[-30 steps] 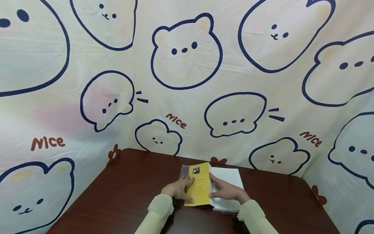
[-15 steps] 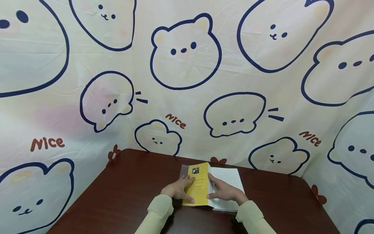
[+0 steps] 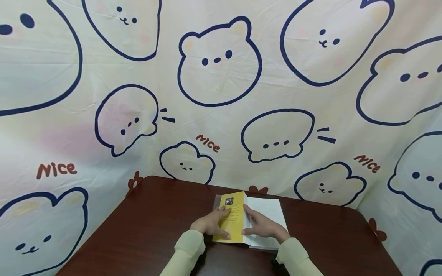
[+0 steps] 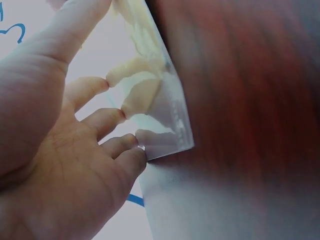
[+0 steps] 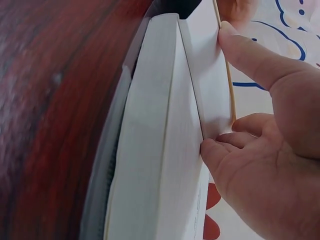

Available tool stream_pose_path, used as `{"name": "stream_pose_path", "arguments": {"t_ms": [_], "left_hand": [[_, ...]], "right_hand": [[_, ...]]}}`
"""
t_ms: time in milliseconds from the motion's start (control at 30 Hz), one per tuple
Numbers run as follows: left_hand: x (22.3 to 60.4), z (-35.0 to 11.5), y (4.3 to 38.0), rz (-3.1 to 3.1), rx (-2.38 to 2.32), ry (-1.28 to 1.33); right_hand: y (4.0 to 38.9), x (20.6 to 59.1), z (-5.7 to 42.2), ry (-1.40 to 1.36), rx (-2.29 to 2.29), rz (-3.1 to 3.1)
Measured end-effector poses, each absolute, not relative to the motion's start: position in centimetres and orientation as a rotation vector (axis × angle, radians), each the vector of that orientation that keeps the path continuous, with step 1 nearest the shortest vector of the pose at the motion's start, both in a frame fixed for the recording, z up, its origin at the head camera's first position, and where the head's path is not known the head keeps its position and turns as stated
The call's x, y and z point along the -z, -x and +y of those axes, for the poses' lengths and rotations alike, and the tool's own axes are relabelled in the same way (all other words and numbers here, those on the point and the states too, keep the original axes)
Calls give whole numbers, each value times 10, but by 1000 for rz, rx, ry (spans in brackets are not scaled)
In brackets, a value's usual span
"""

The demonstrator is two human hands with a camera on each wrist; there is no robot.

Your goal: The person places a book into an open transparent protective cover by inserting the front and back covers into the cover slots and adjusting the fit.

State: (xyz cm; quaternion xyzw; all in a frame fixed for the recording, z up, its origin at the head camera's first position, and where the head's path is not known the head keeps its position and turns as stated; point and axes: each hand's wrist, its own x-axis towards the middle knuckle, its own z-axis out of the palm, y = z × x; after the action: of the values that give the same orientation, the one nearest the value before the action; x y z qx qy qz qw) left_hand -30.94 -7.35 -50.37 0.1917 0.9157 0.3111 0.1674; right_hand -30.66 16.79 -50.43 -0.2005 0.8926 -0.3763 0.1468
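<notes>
A book with white pages [image 3: 264, 209] lies on the brown table, open at its cover. To its left stands a yellow cover flap [image 3: 233, 220] with printed text and a small photo, its inner side white [image 5: 207, 65] in the right wrist view. My left hand [image 3: 208, 223] rests spread on the flap, thumb near the bottom edge. In the left wrist view its fingertips touch a glossy clear plastic cover [image 4: 167, 130]. My right hand [image 3: 266, 225] touches the flap's right edge, thumb low and forefinger higher. Its fingers [image 5: 250, 55] meet the flap beside the page block.
The dark brown table [image 3: 165, 222] extends around the book on both sides. A pale cloth [image 3: 221, 122] printed with outlined bear faces hangs behind it and along the sides.
My right hand and the flap's right edge have shifted slightly left. The page block has moved a little left too. My left hand stays nearly still.
</notes>
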Motion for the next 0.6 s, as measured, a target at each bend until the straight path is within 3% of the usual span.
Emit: {"name": "stream_pose_path", "arguments": {"t_ms": [600], "left_hand": [[503, -71, 311, 2593, -909, -593]], "right_hand": [[306, 505, 148, 552, 1007, 2658]]}}
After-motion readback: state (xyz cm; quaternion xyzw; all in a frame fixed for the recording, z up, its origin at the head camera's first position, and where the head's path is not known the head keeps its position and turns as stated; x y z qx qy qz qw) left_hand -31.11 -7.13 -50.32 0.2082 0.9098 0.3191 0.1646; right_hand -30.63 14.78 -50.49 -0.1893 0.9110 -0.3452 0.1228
